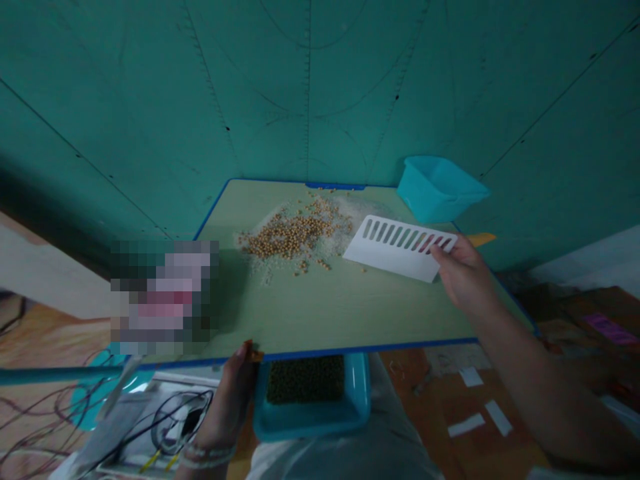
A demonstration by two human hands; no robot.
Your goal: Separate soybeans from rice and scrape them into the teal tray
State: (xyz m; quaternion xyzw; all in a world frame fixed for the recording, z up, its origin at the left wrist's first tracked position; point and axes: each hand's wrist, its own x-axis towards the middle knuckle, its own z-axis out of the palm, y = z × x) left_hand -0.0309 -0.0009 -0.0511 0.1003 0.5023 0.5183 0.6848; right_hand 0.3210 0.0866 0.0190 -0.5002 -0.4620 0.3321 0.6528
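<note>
My right hand (464,272) pinches the right edge of a white slotted plastic board (395,252), which rests tilted on a pale green table (320,307) with a blue rim. Left of the board lies a pile of tan beans mixed with white grains (295,237). My left hand (231,400) grips the left side of a teal tub (313,400) full of dark green beans, held just below the table's near edge.
An empty teal tub (437,187) stands at the table's far right corner. A blurred-out object (165,297) sits at the table's left edge. Cables and a device (175,420) lie on the floor at lower left; white paper scraps (475,407) at lower right. A teal wall rises behind.
</note>
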